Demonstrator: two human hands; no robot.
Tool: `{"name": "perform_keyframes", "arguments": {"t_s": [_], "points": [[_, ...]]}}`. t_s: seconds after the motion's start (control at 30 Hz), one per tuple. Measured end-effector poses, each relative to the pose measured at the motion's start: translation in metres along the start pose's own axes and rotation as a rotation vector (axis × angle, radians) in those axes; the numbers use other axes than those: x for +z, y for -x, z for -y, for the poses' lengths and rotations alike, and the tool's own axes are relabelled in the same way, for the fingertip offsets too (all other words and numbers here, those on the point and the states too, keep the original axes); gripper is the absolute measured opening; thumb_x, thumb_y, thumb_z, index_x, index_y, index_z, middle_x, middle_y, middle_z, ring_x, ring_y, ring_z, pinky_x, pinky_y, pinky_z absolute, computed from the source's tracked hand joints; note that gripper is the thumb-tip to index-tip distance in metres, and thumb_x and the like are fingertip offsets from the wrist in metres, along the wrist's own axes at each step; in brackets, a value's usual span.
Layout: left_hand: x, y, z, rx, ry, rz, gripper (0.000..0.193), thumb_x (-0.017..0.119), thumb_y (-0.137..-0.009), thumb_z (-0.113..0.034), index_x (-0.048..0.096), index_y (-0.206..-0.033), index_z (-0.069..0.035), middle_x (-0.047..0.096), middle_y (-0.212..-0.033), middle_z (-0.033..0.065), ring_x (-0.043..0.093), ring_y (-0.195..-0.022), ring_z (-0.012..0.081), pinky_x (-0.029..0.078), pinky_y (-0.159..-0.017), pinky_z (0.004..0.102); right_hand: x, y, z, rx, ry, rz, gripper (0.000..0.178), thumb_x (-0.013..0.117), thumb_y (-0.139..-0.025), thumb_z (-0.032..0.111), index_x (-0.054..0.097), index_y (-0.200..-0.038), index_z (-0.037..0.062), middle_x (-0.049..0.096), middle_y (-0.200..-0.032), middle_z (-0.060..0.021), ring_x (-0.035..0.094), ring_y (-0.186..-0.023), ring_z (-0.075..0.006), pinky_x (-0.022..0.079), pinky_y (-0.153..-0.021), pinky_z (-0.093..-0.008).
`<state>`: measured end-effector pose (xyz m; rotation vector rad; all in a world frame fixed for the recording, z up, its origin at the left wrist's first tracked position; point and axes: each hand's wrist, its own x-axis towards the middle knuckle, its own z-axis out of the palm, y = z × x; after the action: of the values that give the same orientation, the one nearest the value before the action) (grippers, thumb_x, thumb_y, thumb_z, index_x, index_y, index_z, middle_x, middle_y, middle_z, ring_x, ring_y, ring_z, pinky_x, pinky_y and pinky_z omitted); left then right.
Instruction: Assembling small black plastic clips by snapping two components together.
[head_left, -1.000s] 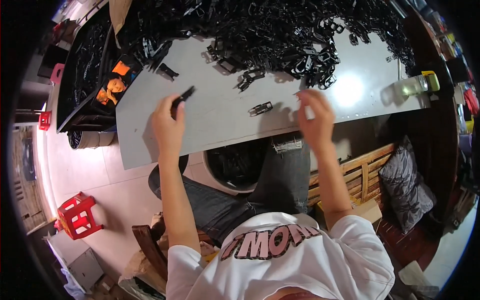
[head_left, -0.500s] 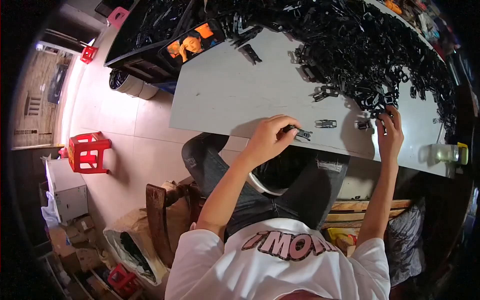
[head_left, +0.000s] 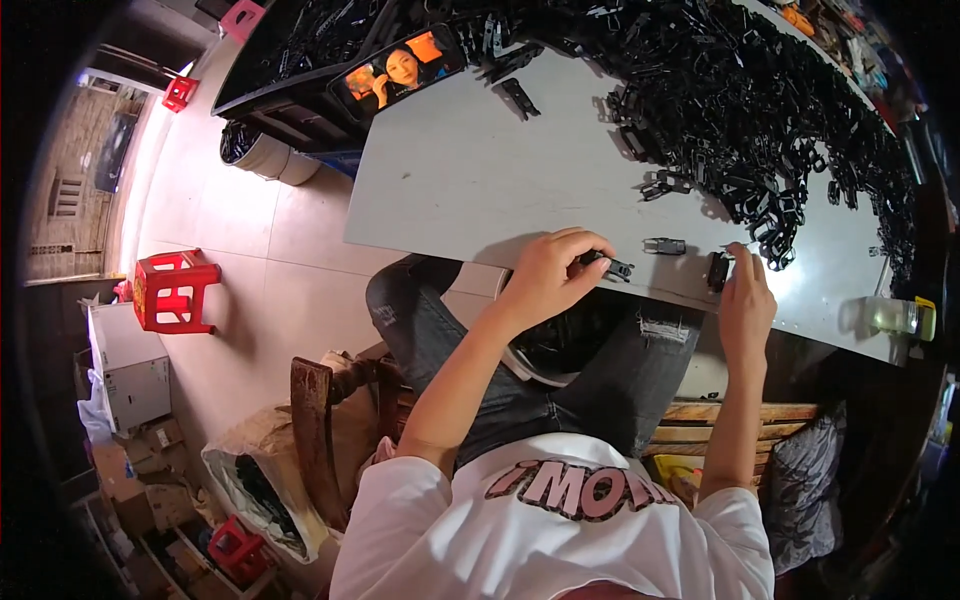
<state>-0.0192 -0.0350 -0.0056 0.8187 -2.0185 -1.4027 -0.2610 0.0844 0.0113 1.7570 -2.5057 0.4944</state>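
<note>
My left hand is closed over the table's front edge, thumb and fingers pinching a small black plastic part shaped like a long clip. My right hand is to the right, fingers drawn together. A second black part stands at its fingertips and seems gripped there, though the fingers partly hide the contact. Between the hands a single black frame-like part lies flat on the white table. Beyond the right hand spreads a large heap of similar black parts.
A phone playing a video leans against a black crate at the far left. One loose part lies near it. A clear jar with a yellow-green rim stands at the right edge. On the floor are a red stool and a bucket.
My right hand has come left and nearer to me, away from the heap's edge, to the black part there, which is now turned more upright. My left hand keeps its pinch.
</note>
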Motion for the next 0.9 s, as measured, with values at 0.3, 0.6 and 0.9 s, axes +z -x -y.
{"name": "perform_keyframes", "arguments": {"t_s": [0.3,0.6,0.9], "points": [[0.009,0.002,-0.003,-0.046,0.114,0.004,0.015,0.065,-0.087,-0.014,0.065,-0.098,-0.003,0.061,-0.075,-0.0016,0.051,-0.062,0.0034,0.042,-0.058,0.0187,-0.017,-0.001,-0.015,-0.257,-0.161,0.077,0.03,0.067,-0.074,0.0,0.061,-0.102,0.0042,0.058,-0.109,-0.0107,0.062,-0.078,-0.0266,0.051,-0.066,-0.0339],[0.007,-0.001,0.005,-0.114,0.092,0.029,0.019,0.073,-0.079,-0.017,0.066,-0.092,-0.006,0.048,-0.061,-0.0016,0.041,-0.054,0.0064,0.035,-0.051,0.0226,-0.005,-0.027,0.022,-0.334,-0.226,0.061,0.029,0.07,-0.071,0.003,0.057,-0.098,0.0043,0.06,-0.098,-0.0081,0.061,-0.081,-0.0286,0.05,-0.066,-0.0361],[0.006,0.001,0.008,-0.087,0.109,0.051,0.02,0.07,-0.085,-0.018,0.065,-0.098,-0.004,0.054,-0.064,-0.0039,0.047,-0.055,0.0024,0.037,-0.052,0.0178,-0.004,-0.037,0.036,-0.358,-0.129,0.159,0.032,0.07,-0.07,0.008,0.058,-0.099,0.0047,0.058,-0.095,-0.0072,0.06,-0.086,-0.0276,0.051,-0.069,-0.0361]]}}
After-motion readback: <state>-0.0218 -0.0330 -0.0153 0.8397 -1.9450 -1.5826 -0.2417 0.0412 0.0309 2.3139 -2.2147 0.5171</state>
